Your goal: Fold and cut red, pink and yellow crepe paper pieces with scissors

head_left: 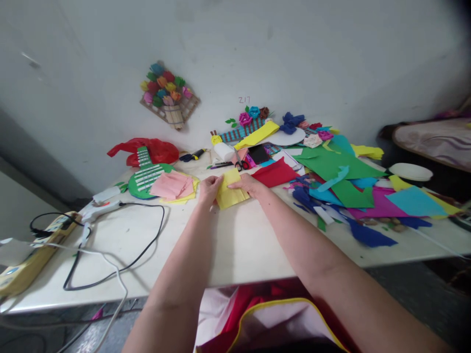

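A yellow piece of crepe paper (231,191) is held between my two hands, over the middle of the table. My left hand (210,189) pinches its left edge, thumb on top. On the right side, my right hand (247,184) grips the same paper, with the thumb lying across its face and the other fingers hidden behind. To the left of my hands, a stack of pink paper pieces (172,185) lies over yellow pieces (194,188) on a green guitar-shaped craft (135,187). Just beyond my hands rest scissors (242,164) with red and black handles.
Scraps of coloured paper (353,164) cover the table's right side. At left are a glue gun (96,210), its looping black cord (162,230) and a power strip (44,250). Paper flowers (253,115) stand by the wall. The table's front edge (235,283) is near my body.
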{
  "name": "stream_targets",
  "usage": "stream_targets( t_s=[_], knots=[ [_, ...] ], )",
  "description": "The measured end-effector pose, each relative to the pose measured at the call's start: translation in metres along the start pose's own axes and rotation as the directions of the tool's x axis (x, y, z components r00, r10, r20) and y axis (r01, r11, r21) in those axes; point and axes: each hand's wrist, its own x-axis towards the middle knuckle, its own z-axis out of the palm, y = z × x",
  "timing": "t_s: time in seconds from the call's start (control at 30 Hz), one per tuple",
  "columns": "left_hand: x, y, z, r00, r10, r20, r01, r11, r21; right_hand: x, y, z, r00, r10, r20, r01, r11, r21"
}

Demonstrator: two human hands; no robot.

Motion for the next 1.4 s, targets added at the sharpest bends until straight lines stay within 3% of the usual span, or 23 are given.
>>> stream_targets(
  t_s=[0.33,0.63,0.83,1.07,1.27,1.4],
  knots=[
    [0.003,-0.001,0.002,0.992,0.118,-0.037,-0.108,0.973,0.203,0.003,0.004,-0.003,1.000,0.000,0.025,0.000,1.000,0.001],
    [0.006,-0.011,0.003,0.999,0.043,0.025,-0.042,0.999,-0.027,0.005,0.006,-0.001,0.998,-0.027,0.058,0.026,1.000,0.016],
    [0.003,-0.006,0.001,0.999,0.002,0.043,0.004,0.989,-0.147,0.006,0.005,-0.002,0.997,-0.046,0.065,0.045,0.999,0.026],
    [0.001,-0.006,-0.003,0.994,-0.023,0.107,0.034,0.994,-0.102,0.004,0.004,-0.002,0.998,-0.049,0.035,0.050,0.999,-0.008],
    [0.004,-0.009,-0.001,0.999,-0.036,0.030,0.039,0.992,-0.123,0.006,0.005,-0.002,0.991,-0.127,0.039,0.129,0.990,-0.053],
    [0.005,-0.010,-0.002,0.999,-0.051,0.018,0.053,0.987,-0.152,0.007,0.004,-0.001,0.986,-0.158,-0.050,0.154,0.985,-0.079]
  ],
)
